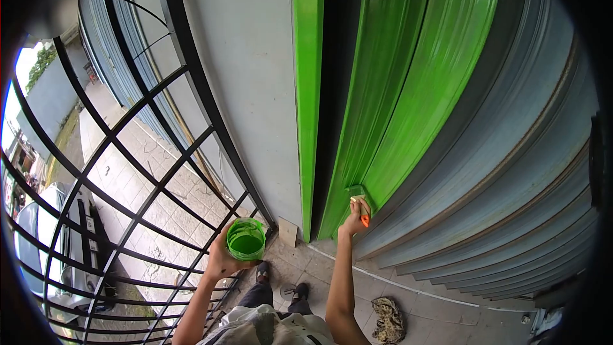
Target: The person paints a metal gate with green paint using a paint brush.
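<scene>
Wrapped round a tub of green paint (246,240), my left hand (221,257) holds it low, beside the black metal grille. The tub's open top faces up and green paint coats its inside. My right hand (355,220) grips a paintbrush with an orange handle (365,220). The brush's bristles touch the lower part of the green painted shutter panel (415,99). Wet-looking green covers this panel, and a narrow green post (308,89) stands to its left, across a dark gap.
Black grille (142,97) curves along the left, with a parked vehicle (64,249) beyond it. Unpainted grey shutter slats (511,153) fill the right. A crumpled cloth (388,321) lies on the tiled floor (434,306) near my feet. A small board (288,232) leans against the wall.
</scene>
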`<action>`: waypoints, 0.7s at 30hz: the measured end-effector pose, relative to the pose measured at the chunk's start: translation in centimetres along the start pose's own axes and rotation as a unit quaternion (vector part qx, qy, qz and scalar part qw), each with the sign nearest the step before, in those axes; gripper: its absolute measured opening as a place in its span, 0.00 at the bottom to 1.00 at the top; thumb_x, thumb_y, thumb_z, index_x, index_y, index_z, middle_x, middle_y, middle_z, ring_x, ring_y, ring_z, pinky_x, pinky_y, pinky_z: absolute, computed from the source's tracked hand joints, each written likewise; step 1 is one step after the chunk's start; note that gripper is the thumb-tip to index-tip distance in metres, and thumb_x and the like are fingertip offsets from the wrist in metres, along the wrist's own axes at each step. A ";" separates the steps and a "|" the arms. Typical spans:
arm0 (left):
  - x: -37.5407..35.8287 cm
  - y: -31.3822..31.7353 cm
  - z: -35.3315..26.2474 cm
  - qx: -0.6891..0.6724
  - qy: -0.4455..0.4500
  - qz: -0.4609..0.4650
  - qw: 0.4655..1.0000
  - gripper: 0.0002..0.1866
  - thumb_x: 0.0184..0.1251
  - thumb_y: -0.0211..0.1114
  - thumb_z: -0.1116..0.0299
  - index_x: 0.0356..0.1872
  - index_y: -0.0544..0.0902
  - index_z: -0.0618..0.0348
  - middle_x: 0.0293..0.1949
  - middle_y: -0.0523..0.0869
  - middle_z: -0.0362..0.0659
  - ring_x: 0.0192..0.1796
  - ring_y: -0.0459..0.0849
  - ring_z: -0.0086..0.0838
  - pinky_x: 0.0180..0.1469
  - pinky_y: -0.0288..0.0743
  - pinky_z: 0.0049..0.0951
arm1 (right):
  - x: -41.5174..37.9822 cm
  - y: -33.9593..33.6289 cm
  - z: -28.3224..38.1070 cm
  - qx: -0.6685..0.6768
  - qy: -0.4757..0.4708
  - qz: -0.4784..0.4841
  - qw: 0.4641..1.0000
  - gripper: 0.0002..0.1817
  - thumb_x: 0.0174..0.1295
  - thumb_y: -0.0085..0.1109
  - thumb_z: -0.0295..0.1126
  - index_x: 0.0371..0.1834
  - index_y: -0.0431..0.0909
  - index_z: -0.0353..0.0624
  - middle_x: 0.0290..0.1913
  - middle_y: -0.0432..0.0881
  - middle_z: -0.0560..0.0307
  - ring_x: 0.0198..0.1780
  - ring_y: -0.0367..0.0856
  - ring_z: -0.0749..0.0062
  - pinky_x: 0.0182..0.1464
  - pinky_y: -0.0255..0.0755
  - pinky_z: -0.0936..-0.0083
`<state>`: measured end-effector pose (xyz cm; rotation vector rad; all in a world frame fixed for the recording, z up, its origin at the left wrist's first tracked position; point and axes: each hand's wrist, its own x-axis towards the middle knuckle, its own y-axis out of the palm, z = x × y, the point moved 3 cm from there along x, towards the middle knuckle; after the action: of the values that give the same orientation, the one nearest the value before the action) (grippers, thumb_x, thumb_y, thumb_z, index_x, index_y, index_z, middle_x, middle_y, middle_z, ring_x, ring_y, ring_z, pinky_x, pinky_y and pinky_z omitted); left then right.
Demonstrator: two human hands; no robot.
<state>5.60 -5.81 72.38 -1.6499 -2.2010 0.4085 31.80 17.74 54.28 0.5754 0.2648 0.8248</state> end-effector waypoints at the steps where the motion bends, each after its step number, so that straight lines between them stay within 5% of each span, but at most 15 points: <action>1: 0.2 0.1 0.2 0.000 0.006 0.000 1.000 0.51 0.31 0.85 0.65 0.62 0.69 0.70 0.51 0.84 0.49 0.55 0.82 0.31 0.61 0.74 0.32 | -0.2 1.1 1.9 -0.002 -0.018 0.004 1.000 0.05 0.62 0.60 0.21 0.39 0.79 0.31 0.39 0.84 0.46 0.40 0.85 0.65 0.45 0.83 0.73; 5: 0.6 0.2 -0.6 -0.007 0.011 0.002 1.000 0.53 0.31 0.85 0.62 0.63 0.68 0.71 0.52 0.84 0.51 0.55 0.83 0.32 0.60 0.74 0.33 | -0.7 6.9 11.7 0.036 -0.029 0.051 0.998 0.06 0.63 0.59 0.22 0.41 0.78 0.33 0.42 0.83 0.47 0.43 0.85 0.63 0.50 0.81 0.70; 7: 0.8 0.5 -0.8 -0.022 0.025 0.004 0.999 0.48 0.31 0.85 0.69 0.61 0.70 0.68 0.50 0.84 0.46 0.53 0.82 0.29 0.61 0.73 0.31 | -0.9 10.0 17.3 0.062 -0.072 0.085 0.992 0.07 0.64 0.59 0.24 0.42 0.77 0.33 0.43 0.82 0.47 0.44 0.84 0.62 0.52 0.80 0.71; 10: 1.1 0.6 -1.4 -0.012 0.029 -0.001 0.999 0.48 0.31 0.85 0.68 0.61 0.70 0.68 0.50 0.84 0.46 0.53 0.82 0.29 0.61 0.73 0.32 | -1.5 13.9 24.9 0.127 -0.159 0.139 0.969 0.08 0.65 0.58 0.25 0.44 0.75 0.32 0.45 0.81 0.45 0.47 0.84 0.59 0.53 0.80 0.70; 14: 1.3 0.7 -1.9 -0.031 0.032 -0.001 0.999 0.51 0.30 0.85 0.66 0.62 0.69 0.70 0.53 0.83 0.48 0.56 0.81 0.30 0.62 0.72 0.32 | -0.2 13.9 21.8 0.082 -0.191 0.136 0.969 0.08 0.64 0.60 0.25 0.40 0.77 0.30 0.42 0.81 0.45 0.44 0.84 0.60 0.49 0.82 0.69; 21: 0.6 0.5 -1.1 -0.016 0.022 -0.004 1.000 0.53 0.32 0.84 0.59 0.63 0.68 0.70 0.52 0.83 0.52 0.55 0.82 0.34 0.60 0.73 0.33 | -1.1 -0.2 4.2 -0.037 -0.032 0.060 0.997 0.08 0.63 0.61 0.24 0.43 0.78 0.33 0.45 0.82 0.47 0.43 0.84 0.63 0.49 0.81 0.70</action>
<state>6.39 -5.10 73.19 -1.6496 -2.1925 0.3338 33.03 15.20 57.62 0.5499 0.1419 0.9263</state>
